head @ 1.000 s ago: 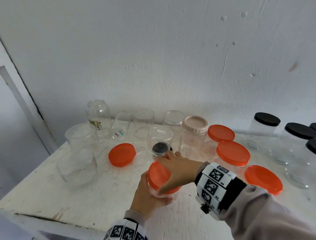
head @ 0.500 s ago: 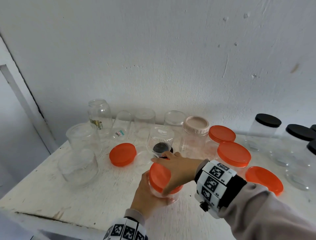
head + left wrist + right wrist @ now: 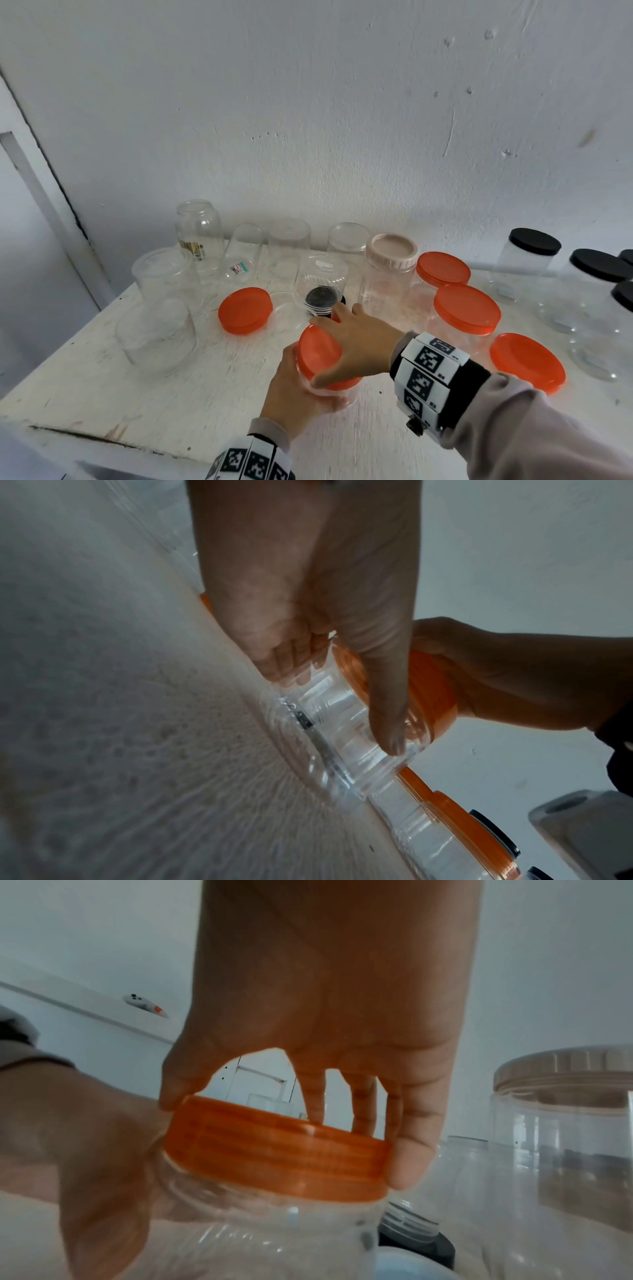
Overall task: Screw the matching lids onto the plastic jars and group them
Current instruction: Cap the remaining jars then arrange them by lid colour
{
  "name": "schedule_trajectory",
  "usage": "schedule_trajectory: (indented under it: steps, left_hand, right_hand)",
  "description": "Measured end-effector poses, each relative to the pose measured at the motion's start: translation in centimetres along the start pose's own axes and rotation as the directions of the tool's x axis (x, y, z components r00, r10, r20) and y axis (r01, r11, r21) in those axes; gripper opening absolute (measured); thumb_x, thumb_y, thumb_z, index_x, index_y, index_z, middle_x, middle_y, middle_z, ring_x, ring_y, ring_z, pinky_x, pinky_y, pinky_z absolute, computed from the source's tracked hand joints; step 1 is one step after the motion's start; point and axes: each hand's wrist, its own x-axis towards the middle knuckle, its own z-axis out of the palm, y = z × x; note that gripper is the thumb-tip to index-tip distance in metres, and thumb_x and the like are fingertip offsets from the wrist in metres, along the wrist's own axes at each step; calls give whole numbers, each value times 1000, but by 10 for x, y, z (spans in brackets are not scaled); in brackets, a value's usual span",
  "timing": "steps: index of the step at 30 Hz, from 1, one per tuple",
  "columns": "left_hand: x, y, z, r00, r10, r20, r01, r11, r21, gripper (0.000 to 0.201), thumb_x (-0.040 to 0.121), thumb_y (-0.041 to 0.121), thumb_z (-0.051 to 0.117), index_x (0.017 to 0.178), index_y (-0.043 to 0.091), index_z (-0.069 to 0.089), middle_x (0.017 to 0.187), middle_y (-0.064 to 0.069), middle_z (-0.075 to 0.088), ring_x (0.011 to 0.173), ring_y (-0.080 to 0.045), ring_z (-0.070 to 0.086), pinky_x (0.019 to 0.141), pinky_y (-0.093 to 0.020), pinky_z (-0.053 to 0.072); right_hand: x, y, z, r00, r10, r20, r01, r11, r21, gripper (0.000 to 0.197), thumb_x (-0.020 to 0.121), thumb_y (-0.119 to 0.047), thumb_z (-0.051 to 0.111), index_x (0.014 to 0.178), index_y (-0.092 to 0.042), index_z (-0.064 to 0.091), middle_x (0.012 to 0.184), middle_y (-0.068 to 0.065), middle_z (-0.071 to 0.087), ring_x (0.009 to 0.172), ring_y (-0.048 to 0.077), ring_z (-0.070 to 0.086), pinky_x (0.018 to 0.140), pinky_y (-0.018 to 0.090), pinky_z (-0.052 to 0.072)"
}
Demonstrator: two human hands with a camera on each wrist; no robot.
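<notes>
A clear plastic jar (image 3: 337,399) stands near the front of the white table (image 3: 85,387). My left hand (image 3: 294,394) grips its wall from the near side. An orange lid (image 3: 313,359) sits on the jar's mouth, and my right hand (image 3: 325,346) grips that lid from above, thumb on the near rim and fingers over the far rim. The left wrist view has my left hand (image 3: 339,704) wrapped round the jar (image 3: 342,737) below the lid (image 3: 431,691). In the right wrist view my right hand (image 3: 287,1123) clamps the lid (image 3: 274,1153) over the jar (image 3: 257,1231).
A loose orange lid (image 3: 245,310) lies to the left and another (image 3: 527,363) to the right. Orange-lidded jars (image 3: 466,308), a pink-lidded jar (image 3: 390,257) and black-lidded jars (image 3: 534,241) stand behind and right. Several lidless clear jars (image 3: 157,339) crowd the left.
My right hand has turned a little on the orange lid. The jar and my left hand stay where they were.
</notes>
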Motion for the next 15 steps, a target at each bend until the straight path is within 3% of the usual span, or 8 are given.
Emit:
schedule_trajectory:
  steps: [4,10,15]
  left_hand:
    - [3,-5,2,1000,-5,-14,5,1000,-15,111,49,34,92,136,23,25,132,4,46,120,-18,47,103,-37,44]
    - [6,-14,4,999,-5,-39,2,998,-70,108,41,38,92,129,30,30,116,14,51,106,-10,53,86,-23,46]
    - [7,-15,6,999,-11,-53,7,997,-71,104,41,38,92,125,32,31,114,12,52,104,-12,54,87,-25,47]
  right_hand:
    - [-2,0,8,997,10,-77,-12,1000,-24,95,66,-79,55,143,-36,20,135,4,31,120,27,32,93,45,44]
    - [-3,-3,18,986,68,-152,-73,997,-31,95,66,-81,50,144,-36,20,136,6,31,120,30,30,92,43,43]
    - [-4,-8,24,974,122,-193,-128,992,-20,94,69,-80,48,146,-33,20,139,6,28,123,31,29,92,42,42]
